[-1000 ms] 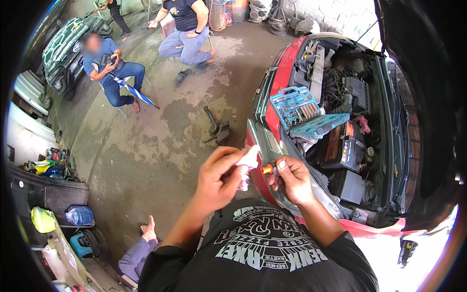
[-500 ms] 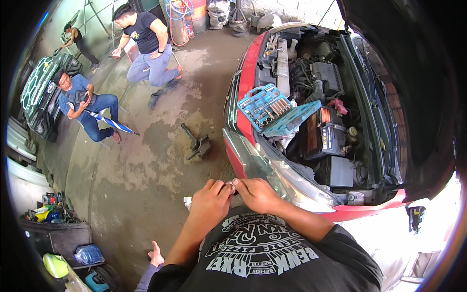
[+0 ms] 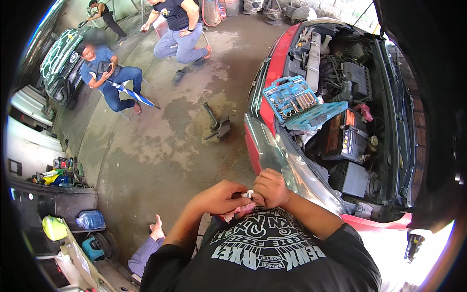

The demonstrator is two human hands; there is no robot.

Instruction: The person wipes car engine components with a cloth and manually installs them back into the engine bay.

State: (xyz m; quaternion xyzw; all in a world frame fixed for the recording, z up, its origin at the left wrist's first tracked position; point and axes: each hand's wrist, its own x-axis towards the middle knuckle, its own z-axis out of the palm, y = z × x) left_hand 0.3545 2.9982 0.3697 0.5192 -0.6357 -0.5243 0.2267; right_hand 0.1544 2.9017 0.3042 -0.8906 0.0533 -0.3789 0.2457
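Close in front of my black shirt, both hands meet. My left hand (image 3: 221,197) is closed, with a crumpled pink and white cloth (image 3: 238,210) bunched under its fingers. My right hand (image 3: 271,188) is curled into a fist against it, pinching at a small whitish piece (image 3: 248,194) between the hands. A small dark spot shows there too; I cannot make out what the right fingers hold. Just beyond my right hand lies the headlight (image 3: 277,155) of a red car (image 3: 280,48).
The car's bonnet (image 3: 433,44) stands raised. An opened blue socket set (image 3: 290,100) rests on the engine bay's front edge near a battery (image 3: 346,135). A dark metal part (image 3: 219,127) lies on the floor. Two people sit at upper left; another stands beyond. A foot (image 3: 156,228) shows below.
The view has shifted, so the car and people sit further right. My hands came closer to my shirt; the right turned into a fist, and the pink cloth now shows under the left.
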